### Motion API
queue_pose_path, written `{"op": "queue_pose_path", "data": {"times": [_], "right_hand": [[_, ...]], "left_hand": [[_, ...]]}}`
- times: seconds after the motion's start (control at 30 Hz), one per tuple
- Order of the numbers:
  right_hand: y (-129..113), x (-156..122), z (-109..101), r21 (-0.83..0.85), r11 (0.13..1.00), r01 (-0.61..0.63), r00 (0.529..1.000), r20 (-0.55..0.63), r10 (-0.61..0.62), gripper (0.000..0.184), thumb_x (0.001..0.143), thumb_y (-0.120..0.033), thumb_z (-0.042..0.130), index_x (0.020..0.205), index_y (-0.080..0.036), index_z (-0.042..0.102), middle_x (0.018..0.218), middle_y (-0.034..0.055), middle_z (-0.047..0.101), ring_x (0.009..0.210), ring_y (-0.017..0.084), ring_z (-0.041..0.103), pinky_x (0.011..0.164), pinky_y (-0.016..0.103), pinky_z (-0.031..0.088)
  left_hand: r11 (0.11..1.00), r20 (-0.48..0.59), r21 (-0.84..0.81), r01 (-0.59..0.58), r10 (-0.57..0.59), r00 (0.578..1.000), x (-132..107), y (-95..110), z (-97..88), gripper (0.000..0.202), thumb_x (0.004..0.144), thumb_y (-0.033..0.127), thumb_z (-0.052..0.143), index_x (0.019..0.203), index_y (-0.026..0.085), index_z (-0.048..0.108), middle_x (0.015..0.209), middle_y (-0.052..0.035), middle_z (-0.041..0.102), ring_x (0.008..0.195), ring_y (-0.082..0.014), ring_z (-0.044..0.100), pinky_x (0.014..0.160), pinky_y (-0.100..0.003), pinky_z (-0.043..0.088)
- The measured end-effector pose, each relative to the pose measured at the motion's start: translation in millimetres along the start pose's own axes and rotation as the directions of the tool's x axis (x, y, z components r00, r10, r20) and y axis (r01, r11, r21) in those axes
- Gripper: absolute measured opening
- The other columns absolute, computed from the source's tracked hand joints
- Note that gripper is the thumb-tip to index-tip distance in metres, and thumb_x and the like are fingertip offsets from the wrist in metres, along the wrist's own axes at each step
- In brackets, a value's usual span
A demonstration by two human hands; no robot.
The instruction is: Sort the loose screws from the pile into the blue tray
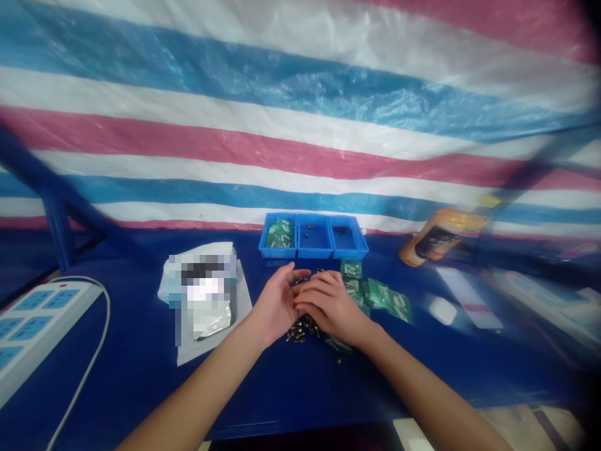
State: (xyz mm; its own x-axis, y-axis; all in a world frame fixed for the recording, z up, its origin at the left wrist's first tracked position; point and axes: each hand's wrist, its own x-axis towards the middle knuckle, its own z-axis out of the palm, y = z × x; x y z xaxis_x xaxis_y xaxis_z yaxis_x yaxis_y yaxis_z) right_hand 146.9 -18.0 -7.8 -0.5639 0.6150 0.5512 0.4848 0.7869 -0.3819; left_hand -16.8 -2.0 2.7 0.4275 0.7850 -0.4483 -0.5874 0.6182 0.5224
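My left hand [275,307] and my right hand [331,302] meet above the blue table [141,388], their fingers overlapping. Whatever lies between them is hidden. Below them sits a loose pile of small black-and-brass parts [303,329], with a few stray pieces nearby. To the right of my right hand lie several green circuit boards in clear bags [378,294]. A blue three-compartment tray [313,236] stands beyond my hands. Its left compartment holds green boards [280,233], and its middle one holds a few small dark parts [307,233].
A white bag with a blurred label [201,294] lies left of my hands, and a white power strip [42,332] sits at the far left. On the right are an orange bottle [441,237] and a white mouse [442,311]. A striped tarpaulin [300,119] hangs behind the table.
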Motion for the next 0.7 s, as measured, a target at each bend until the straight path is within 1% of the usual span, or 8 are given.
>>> {"op": "queue_pose_path", "data": {"times": [0.13,0.2,0.3,0.4,0.5,0.57,0.63,0.7], "right_hand": [[1.8,0.4,-1.2,0.149,0.985,-0.084,0.995,-0.049,0.092,0.009,0.097,-0.019,0.055,0.100,-0.024,0.063,0.100,0.0014,0.071,0.093,0.017,0.060,0.096,0.042,0.037],[2.8,-0.1,-1.1,0.221,0.964,-0.151,0.981,-0.087,0.173,0.011,0.096,-0.019,0.054,0.101,-0.024,0.063,0.097,0.0015,0.071,0.091,0.017,0.062,0.093,0.040,0.040],[4.5,-0.8,-0.8,0.327,0.903,-0.277,0.932,-0.138,0.336,0.017,0.095,-0.021,0.054,0.108,-0.025,0.064,0.103,0.0030,0.071,0.095,0.019,0.064,0.089,0.037,0.046],[5.4,0.3,-2.0,0.428,0.834,-0.348,0.893,-0.119,0.433,0.026,0.096,-0.023,0.053,0.119,-0.026,0.063,0.112,0.0041,0.070,0.102,0.019,0.065,0.091,0.036,0.049],[5.3,2.9,-4.0,0.500,0.790,-0.356,0.877,-0.114,0.467,0.021,0.095,-0.024,0.054,0.111,-0.025,0.068,0.110,0.0040,0.071,0.102,0.019,0.066,0.091,0.034,0.050],[5.5,4.3,-5.1,0.540,0.757,-0.367,0.862,-0.108,0.495,0.016,0.093,-0.025,0.059,0.105,-0.024,0.068,0.104,0.0036,0.073,0.097,0.019,0.068,0.090,0.034,0.051],[6.5,4.7,-6.0,0.599,0.704,-0.381,0.846,-0.081,0.527,0.014,0.091,-0.027,0.063,0.103,-0.023,0.066,0.097,0.0033,0.074,0.093,0.019,0.069,0.089,0.034,0.051],[8.1,4.1,-7.0,0.665,0.639,-0.386,0.831,-0.049,0.554,0.012,0.089,-0.028,0.066,0.099,-0.022,0.064,0.093,0.0036,0.075,0.096,0.020,0.069,0.091,0.036,0.050]], "left_hand": [[1.000,-0.003,0.005,-0.009,0.009,1.000,-0.8,0.5,1.2,0.031,0.092,0.042,0.055,0.102,0.013,0.061,0.073,-0.0065,0.064,0.056,-0.0143,0.061,0.053,-0.024,0.050],[1.000,-0.024,0.017,-0.008,0.009,1.000,-1.9,1.0,2.5,0.030,0.092,0.041,0.054,0.102,0.013,0.061,0.073,-0.0067,0.064,0.060,-0.0162,0.064,0.060,-0.028,0.055],[1.000,-0.045,0.024,-0.016,0.017,0.999,-3.7,1.5,5.2,0.029,0.092,0.040,0.053,0.101,0.014,0.061,0.079,-0.0093,0.067,0.072,-0.0204,0.069,0.074,-0.035,0.059],[0.999,-0.043,0.033,-0.016,0.018,0.999,-4.5,1.4,6.8,0.029,0.093,0.039,0.053,0.102,0.014,0.061,0.086,-0.0118,0.069,0.081,-0.0229,0.071,0.083,-0.039,0.058],[0.999,-0.049,0.042,-0.015,0.017,0.999,-4.2,1.1,6.5,0.027,0.093,0.039,0.053,0.101,0.014,0.061,0.088,-0.0118,0.069,0.083,-0.0234,0.071,0.086,-0.040,0.058],[0.999,-0.053,0.047,-0.020,0.022,0.998,-3.7,1.1,5.8,0.027,0.092,0.039,0.054,0.101,0.014,0.061,0.087,-0.0111,0.068,0.083,-0.0232,0.071,0.086,-0.041,0.058],[0.998,-0.051,0.052,-0.025,0.028,0.998,-3.3,1.3,5.5,0.027,0.092,0.039,0.054,0.102,0.014,0.060,0.087,-0.0108,0.068,0.083,-0.0234,0.071,0.086,-0.041,0.058],[0.998,-0.054,0.058,-0.026,0.030,0.998,-3.3,1.5,5.8,0.028,0.093,0.039,0.053,0.103,0.014,0.060,0.090,-0.0117,0.069,0.085,-0.0240,0.071,0.086,-0.041,0.058]]}}
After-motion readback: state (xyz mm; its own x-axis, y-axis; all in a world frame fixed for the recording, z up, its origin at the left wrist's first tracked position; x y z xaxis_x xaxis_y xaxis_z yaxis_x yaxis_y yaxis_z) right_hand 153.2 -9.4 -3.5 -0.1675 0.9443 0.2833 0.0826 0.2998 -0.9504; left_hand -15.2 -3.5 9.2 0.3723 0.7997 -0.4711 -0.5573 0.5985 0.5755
